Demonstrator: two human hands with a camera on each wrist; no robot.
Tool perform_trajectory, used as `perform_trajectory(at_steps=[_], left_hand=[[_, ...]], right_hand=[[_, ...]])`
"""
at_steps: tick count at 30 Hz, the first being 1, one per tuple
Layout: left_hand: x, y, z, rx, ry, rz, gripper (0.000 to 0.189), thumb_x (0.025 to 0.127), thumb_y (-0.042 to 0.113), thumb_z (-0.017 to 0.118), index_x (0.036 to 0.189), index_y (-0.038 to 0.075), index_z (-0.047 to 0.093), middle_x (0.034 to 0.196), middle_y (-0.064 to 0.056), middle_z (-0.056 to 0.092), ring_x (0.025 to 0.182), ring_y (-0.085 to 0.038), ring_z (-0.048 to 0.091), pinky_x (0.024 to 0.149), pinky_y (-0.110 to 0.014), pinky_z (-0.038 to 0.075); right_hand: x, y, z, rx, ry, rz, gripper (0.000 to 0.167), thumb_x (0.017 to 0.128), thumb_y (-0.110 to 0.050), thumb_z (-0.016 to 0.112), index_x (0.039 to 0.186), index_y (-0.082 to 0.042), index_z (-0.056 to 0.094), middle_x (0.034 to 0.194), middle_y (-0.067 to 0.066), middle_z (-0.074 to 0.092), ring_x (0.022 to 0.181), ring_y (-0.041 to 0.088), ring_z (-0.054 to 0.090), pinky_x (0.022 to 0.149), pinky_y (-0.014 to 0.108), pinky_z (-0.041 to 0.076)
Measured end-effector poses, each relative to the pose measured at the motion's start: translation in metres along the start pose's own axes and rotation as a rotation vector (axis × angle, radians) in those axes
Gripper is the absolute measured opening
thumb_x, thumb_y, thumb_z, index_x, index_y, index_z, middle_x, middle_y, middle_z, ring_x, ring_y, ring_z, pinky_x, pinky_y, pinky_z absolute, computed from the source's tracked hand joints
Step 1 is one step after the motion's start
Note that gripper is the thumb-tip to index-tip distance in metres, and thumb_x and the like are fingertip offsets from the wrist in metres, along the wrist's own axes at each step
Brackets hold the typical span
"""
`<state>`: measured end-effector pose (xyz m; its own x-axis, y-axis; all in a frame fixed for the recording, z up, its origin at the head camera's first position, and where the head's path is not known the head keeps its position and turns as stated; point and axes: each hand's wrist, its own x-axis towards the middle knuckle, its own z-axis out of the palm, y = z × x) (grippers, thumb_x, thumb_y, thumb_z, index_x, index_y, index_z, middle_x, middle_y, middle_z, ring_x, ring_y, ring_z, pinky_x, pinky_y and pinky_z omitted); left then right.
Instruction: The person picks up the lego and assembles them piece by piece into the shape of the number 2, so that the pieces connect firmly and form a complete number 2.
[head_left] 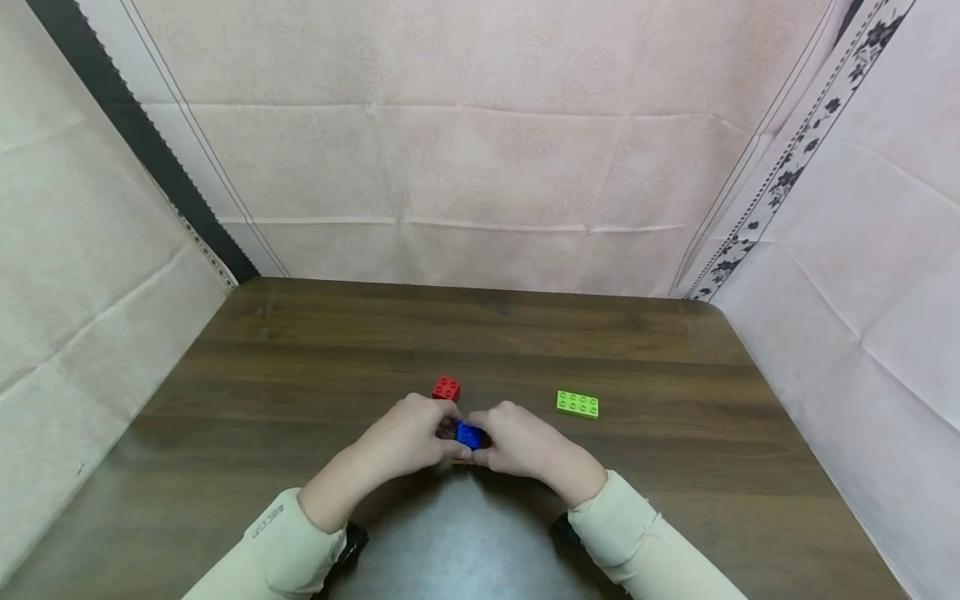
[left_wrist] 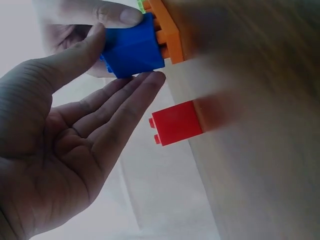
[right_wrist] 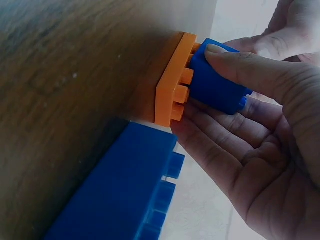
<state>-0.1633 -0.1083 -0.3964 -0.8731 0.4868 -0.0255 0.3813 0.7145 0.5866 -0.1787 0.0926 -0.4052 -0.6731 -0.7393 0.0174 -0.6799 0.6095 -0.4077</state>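
Between both hands is a blue toy brick (left_wrist: 132, 47), held over an orange studded plate (right_wrist: 172, 82) on the tabletop. Several orange studs show between the brick's lower edge and the plate. My left hand (head_left: 412, 437) pinches the brick from the left, its thumb on the near side and fingers stretched along the far side. From the right, my right hand (head_left: 525, 442) grips the same brick, thumb (right_wrist: 240, 65) laid across it. A red brick (head_left: 446, 388) stands just beyond the left hand.
A lime-green studded brick (head_left: 577, 404) lies on the wooden table (head_left: 480, 333) to the right. Another blue brick (right_wrist: 120, 185) is close to the right wrist camera, hidden in the head view. Pale cloth (head_left: 480, 167) hangs behind and beside the table.
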Motion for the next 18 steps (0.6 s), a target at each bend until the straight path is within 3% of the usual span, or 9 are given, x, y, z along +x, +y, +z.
perform_trajectory(at_steps=[8, 18], left_hand=[[0.0016, 0.0038, -0.0014, 0.052, 0.041, 0.003, 0.024, 0.082, 0.028, 0.086, 0.096, 0.012, 0.075, 0.084, 0.005, 0.072, 0.07, -0.003, 0.061, 0.067, -0.029, 0.054], [0.006, 0.0081, -0.0018, 0.071, 0.018, -0.019, 0.024, 0.081, 0.027, 0.086, 0.094, 0.011, 0.075, 0.078, 0.006, 0.07, 0.066, -0.004, 0.06, 0.067, -0.029, 0.054]], right_hand=[[0.0012, -0.0011, -0.0001, 0.026, -0.001, 0.009, 0.021, 0.09, -0.025, 0.078, 0.101, -0.01, 0.068, 0.074, -0.009, 0.057, 0.058, 0.004, 0.046, 0.054, 0.02, 0.04], [-0.0001, 0.0017, 0.0003, 0.011, 0.004, 0.004, 0.021, 0.09, -0.025, 0.078, 0.102, -0.01, 0.069, 0.075, -0.009, 0.058, 0.059, 0.004, 0.047, 0.054, 0.019, 0.041]])
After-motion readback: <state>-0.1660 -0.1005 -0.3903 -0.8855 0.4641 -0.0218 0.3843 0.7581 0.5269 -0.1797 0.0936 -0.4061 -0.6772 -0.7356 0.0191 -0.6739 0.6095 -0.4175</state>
